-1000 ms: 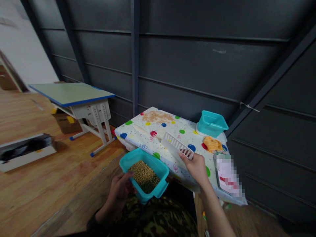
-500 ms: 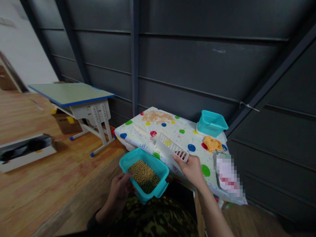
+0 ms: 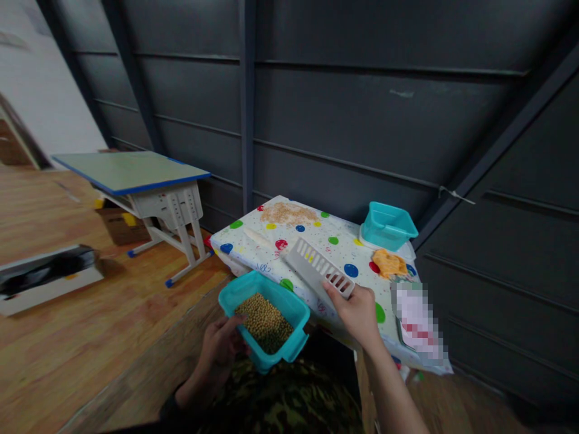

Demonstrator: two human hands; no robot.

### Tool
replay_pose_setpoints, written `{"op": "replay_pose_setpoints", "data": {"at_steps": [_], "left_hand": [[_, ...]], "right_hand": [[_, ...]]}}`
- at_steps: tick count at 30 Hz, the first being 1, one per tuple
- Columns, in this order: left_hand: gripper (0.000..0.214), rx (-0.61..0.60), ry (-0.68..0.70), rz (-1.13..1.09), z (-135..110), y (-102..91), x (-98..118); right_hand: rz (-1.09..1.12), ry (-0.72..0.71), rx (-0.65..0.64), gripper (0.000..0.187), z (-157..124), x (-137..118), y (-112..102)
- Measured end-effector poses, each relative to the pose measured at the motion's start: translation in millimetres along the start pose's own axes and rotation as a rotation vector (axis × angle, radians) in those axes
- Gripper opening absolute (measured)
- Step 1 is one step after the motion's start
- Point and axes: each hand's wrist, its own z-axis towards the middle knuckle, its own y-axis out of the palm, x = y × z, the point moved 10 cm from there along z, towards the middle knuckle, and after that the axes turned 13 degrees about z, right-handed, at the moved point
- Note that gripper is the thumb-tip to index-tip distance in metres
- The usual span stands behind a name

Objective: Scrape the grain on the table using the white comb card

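My left hand (image 3: pixel 221 343) grips the near left rim of a teal plastic bin (image 3: pixel 296 307). Dried beans (image 3: pixel 265 322), mostly yellowish with greener ones at the near end, lie inside it. My right hand (image 3: pixel 357 313) is closed on the right end of a white plastic piece (image 3: pixel 312 265) with a row of slots along its side. That piece is tilted over the front part of the table, to the right of the bin. Whether its lower edge touches the cloth I cannot tell.
The table wears a dotted white cloth (image 3: pixel 332 256). Scattered tan grains (image 3: pixel 287 213) lie at its back left. At the right are another teal bin (image 3: pixel 389 226), an orange cloth (image 3: pixel 389 263) and a blurred-out flat item (image 3: pixel 418 319). A desk (image 3: pixel 136 169) stands left; a dark panelled wall (image 3: pixel 362 120) rises behind.
My right hand has shifted slightly right with the slotted white piece, whose slotted side is turned differently. The bin of beans and my left hand have stayed in place.
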Motion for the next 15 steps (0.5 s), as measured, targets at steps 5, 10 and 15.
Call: {"op": "replay_pose_setpoints", "data": {"at_steps": [5,10,15], "left_hand": [[0.04,0.029,-0.019,0.001,-0.2,-0.7,1.0],[0.04,0.015,-0.003,-0.023,2.3,-0.7,-1.1],[0.04,0.029,-0.004,-0.035,3.2,-4.3,-4.5]], "right_hand": [[-0.115,0.034,0.143,0.047,18.1,20.2,-26.6],[-0.13,0.041,0.101,0.047,16.4,25.4,-20.7],[-0.124,0.041,0.122,0.047,15.0,25.3,-22.0]]}}
